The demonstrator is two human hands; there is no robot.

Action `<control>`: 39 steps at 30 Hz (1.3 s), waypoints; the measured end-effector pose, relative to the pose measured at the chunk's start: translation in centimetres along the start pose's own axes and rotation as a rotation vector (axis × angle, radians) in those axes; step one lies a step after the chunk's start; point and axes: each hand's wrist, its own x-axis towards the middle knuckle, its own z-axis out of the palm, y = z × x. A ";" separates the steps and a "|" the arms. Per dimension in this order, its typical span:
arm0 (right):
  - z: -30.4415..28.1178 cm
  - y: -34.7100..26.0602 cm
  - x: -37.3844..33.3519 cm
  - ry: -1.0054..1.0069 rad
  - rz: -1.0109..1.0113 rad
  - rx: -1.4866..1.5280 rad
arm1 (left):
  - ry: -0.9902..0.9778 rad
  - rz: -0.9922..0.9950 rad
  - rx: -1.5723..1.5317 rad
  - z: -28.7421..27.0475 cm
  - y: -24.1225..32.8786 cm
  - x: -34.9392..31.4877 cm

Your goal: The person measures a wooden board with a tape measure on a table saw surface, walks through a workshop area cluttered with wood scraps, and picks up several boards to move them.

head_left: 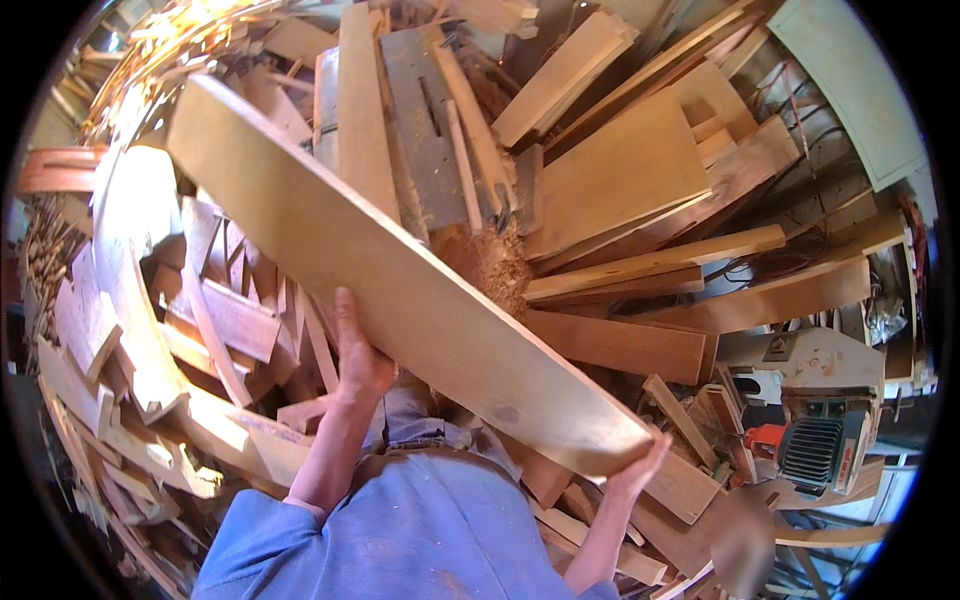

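The left fingers (pixel 347 312) and right fingers (pixel 657 450) hold a long wooden plank (pixel 400 300), the right ones at its near end. Beyond the fingers lies sawdust (pixel 503 268) among loose boards (pixel 615 175); right of the right fingers sits a finned electric motor (pixel 812 452).

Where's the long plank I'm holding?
In the head view, the plank slants across the centre, left hand on its lower edge, right hand at its right end.

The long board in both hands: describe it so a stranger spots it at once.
From the blue shirt at the bottom, go up to the left hand and right hand. They hold the long board, slanting from upper left to lower right. Unlike the piled wood, it alone is held.
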 end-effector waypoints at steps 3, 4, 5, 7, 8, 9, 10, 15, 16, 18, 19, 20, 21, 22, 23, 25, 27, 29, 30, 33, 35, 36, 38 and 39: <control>-1.9 -0.7 -2.3 0.239 -0.055 -0.038 | -0.152 -0.222 0.012 2.0 -1.4 2.1; -2.9 -0.8 -3.2 0.249 -0.094 -0.013 | -0.225 -0.297 0.005 2.6 -1.9 2.9; -4.4 -0.7 -4.1 0.267 -0.132 0.005 | -0.286 -0.363 0.032 3.5 -2.3 3.5; -6.3 -0.7 -5.8 0.522 -0.109 0.035 | -0.388 -0.497 0.076 5.0 -3.5 4.0; -6.6 -1.2 -6.9 0.579 -0.108 0.150 | -0.443 -0.543 0.080 5.5 -4.4 4.3; -7.0 -1.7 -8.2 0.639 -0.114 0.263 | -0.497 -0.588 0.084 6.1 -5.4 4.5; -6.7 -2.2 -9.1 0.683 -0.140 0.299 | -0.502 -0.615 0.109 6.9 -6.4 4.5; -2.8 -5.1 -11.9 0.758 -0.308 -0.020 | -0.601 -0.883 0.141 8.8 -11.1 5.3; -2.1 -5.5 -12.4 0.760 -0.333 -0.088 | -0.618 -0.954 0.103 9.5 -11.7 5.5; -1.0 -6.3 -13.4 0.764 -0.366 -0.212 | -0.655 -1.020 -0.009 10.8 -13.1 5.2; -0.4 -6.9 -13.8 0.761 -0.383 -0.273 | -0.656 -1.057 -0.057 10.5 -15.1 5.6; 0.1 -7.3 -14.1 0.763 -0.395 -0.323 | -0.613 -1.107 -0.070 10.8 -16.0 5.5; 0.5 -7.6 -14.4 0.764 -0.404 -0.378 | -0.566 -1.154 -0.084 11.1 -16.8 5.5; 0.8 -8.0 -14.7 0.767 -0.410 -0.423 | -0.523 -1.199 -0.094 11.3 -17.6 5.5; 1.1 -8.4 -14.8 0.769 -0.417 -0.475 | -0.493 -1.226 -0.101 11.4 -18.4 5.6; 1.6 -9.2 -15.1 0.769 -0.420 -0.564 | -0.427 -1.276 -0.119 10.9 -20.5 5.9; 2.1 -10.0 -14.8 0.752 -0.421 -0.654 | -0.362 -1.322 -0.143 9.3 -23.3 6.7; 2.4 -10.8 -14.7 0.743 -0.423 -0.728 | -0.310 -1.331 -0.161 9.0 -25.4 7.2; 2.6 -11.3 -14.5 0.731 -0.422 -0.764 | -0.285 -1.316 -0.163 9.2 -26.1 7.6; 3.3 -12.7 -13.1 0.665 -0.400 -0.889 | -0.231 -1.287 -0.200 8.6 -29.0 9.6; 4.0 -13.9 -11.4 0.539 -0.380 -0.885 | -0.192 -1.291 -0.283 9.2 -30.5 11.3; 4.8 -15.0 -10.0 0.366 -0.343 -0.660 | -0.159 -1.277 -0.281 9.3 -32.1 12.5; 4.2 -13.0 -7.3 0.357 -0.500 -0.872 | -0.066 -1.225 -0.177 12.9 -30.2 13.4; 4.2 -12.3 -6.0 0.343 -0.581 -0.979 | -0.014 -1.190 -0.132 14.3 -29.3 14.2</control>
